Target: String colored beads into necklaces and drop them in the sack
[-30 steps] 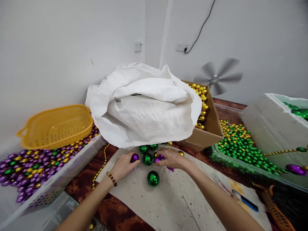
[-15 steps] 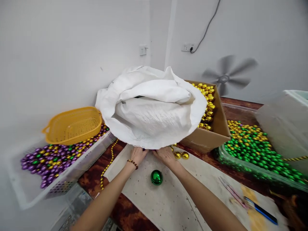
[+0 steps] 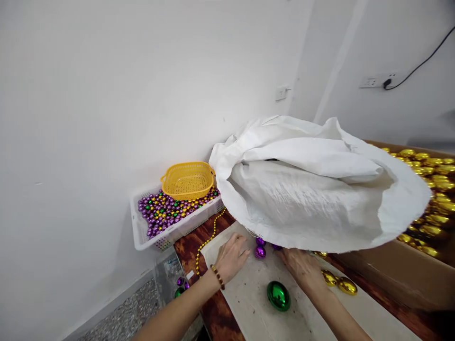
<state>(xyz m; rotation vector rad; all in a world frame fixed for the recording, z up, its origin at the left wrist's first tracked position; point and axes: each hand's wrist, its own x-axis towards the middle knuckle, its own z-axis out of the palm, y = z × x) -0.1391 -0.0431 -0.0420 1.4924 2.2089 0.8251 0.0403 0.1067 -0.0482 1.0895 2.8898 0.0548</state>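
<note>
Gathering metallic purple balls (image 3: 260, 252) near the white sack (image 3: 313, 199) is seemingly under way and needing a careful pinch next, the left hand (image 3: 232, 258) hanging loosely open, the right hand (image 3: 301, 267) hiding any grip.

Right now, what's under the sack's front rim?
Purple balls show just below the sack's rim, one beside the right hand; part of a gold ball shows farther right. Anything deeper is covered by the sack; can't tell.
</note>
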